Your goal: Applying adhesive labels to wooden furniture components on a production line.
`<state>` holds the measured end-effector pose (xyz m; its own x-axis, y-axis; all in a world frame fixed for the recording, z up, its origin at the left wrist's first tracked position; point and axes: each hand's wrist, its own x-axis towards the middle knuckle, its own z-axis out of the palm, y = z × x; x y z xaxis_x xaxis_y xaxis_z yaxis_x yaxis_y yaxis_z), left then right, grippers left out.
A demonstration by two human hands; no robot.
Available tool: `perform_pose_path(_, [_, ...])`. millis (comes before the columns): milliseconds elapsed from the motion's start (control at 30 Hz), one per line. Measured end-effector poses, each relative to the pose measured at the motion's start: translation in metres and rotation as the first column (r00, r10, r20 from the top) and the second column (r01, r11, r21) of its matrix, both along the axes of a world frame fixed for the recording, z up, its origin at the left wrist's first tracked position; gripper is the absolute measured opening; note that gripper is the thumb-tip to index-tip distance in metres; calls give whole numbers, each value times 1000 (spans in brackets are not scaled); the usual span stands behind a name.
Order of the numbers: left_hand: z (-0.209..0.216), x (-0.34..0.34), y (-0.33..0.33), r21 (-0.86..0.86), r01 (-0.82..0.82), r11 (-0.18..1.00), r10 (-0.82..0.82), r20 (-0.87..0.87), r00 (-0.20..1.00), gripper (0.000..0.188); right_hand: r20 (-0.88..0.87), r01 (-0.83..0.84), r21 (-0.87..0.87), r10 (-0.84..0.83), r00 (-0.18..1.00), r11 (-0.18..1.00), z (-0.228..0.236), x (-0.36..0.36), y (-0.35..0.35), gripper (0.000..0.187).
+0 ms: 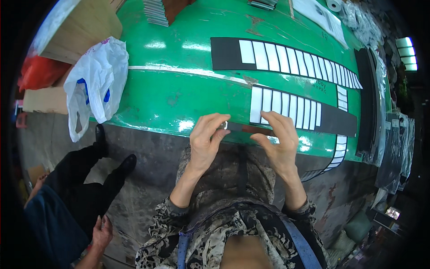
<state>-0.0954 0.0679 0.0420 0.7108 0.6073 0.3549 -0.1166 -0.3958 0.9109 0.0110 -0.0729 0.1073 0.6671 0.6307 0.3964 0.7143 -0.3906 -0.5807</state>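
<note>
My left hand [205, 139] is above the near edge of the green table, thumb and forefinger pinched on a small shiny piece [226, 125] too small to name. My right hand [281, 143] is across from it, thumb and forefinger spread apart with nothing visible between them. A narrow dark strip [251, 128] shows between the hands; whether it is held or lies on the edge I cannot tell. Just beyond my right fingertips, a black sheet [338, 119] carries a row of white rectangular pieces [285, 105]. Farther back is a second black sheet [226, 54] with similar white pieces.
A white plastic bag [101, 76] sits at the table's left edge beside cardboard boxes [80, 31]. Long black sheets [367, 103] and clear plastic wrap are stacked at the right. A white-pieced strip [340, 150] hangs over the near edge. Another person's hand [102, 231] is at lower left.
</note>
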Motion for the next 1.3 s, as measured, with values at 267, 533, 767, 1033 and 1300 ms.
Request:
perform_pose_path(267, [9, 0, 13, 690, 26, 723, -6, -31, 1000, 45, 228, 41, -90, -20, 973, 995, -23, 4, -33, 29])
perform_pose_path(533, [-2, -2, 11, 594, 97, 799, -52, -93, 994, 35, 148, -1, 59, -7, 989, 998, -34, 4, -38, 28])
perform_pose_path(767, [-3, 0, 5, 555, 41, 831, -36, -20, 999, 38, 120, -5, 168, -15, 993, 986, -17, 24, -50, 31])
perform_pose_path(1033, [-4, 2, 2, 536, 2, 844, -2, -2, 1000, 33, 31, -150, -197, 159, 987, 969, -17, 126, 44, 20])
perform_pose_path(1300, [9, 2, 3, 581, 54, 812, -24, -59, 998, 36, 36, -186, -440, 224, 974, 879, -42, 149, 82, 22])
